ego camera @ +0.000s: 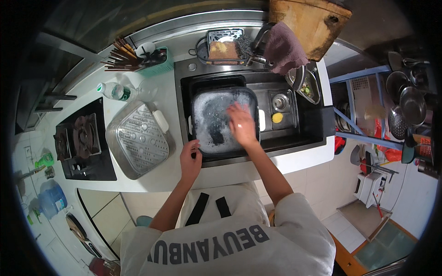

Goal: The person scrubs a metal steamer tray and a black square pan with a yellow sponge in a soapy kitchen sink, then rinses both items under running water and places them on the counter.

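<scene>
A dark rectangular pan (221, 154) with white side handles (262, 120) sits over the left part of the black sink (283, 143). It holds water with white foam (210, 103). My right hand (242, 126) is over the foamy water in the pan's right half, fingers spread and apparently holding nothing. At the pan's near left corner is my left hand (191, 158), its fingers bent and its fingertips close to the rim. Whether it grips the rim is unclear. To the right of the pan, a yellow piece (277, 117) lies near the sink's drain strainer (281, 102).
Left of the sink stands a clear, ridged-bottom container (138, 141), with a plastic bottle (115, 91) behind it and a gas hob (86, 141) farther left. A faucet draped with a purple cloth (285, 46) rises behind the sink. A strainer basket (304, 84) holds food scraps.
</scene>
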Motion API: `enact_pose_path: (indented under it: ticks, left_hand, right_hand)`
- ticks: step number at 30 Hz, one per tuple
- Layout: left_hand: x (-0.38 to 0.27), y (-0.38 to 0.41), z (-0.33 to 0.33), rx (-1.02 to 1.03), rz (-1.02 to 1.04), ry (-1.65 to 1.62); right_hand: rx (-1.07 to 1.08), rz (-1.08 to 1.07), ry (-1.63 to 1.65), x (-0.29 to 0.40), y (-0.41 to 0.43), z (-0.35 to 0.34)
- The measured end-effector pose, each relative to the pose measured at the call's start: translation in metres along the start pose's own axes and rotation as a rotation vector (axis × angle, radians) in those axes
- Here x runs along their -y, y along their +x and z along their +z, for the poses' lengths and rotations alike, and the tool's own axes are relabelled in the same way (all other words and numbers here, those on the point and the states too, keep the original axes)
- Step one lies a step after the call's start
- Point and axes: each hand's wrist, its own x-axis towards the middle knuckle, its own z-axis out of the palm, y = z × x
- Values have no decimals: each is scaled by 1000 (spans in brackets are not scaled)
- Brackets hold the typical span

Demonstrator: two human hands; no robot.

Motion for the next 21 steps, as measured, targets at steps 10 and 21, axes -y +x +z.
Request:
enact_pose_path:
  ticks: [10, 21]
  left_hand:
    - [70, 13, 32, 21, -120, 404]
    - [76, 25, 34, 70, -225, 437]
  right_hand:
    - [119, 585, 791, -107, -76, 10]
    - [246, 743, 892, -120, -58, -17]
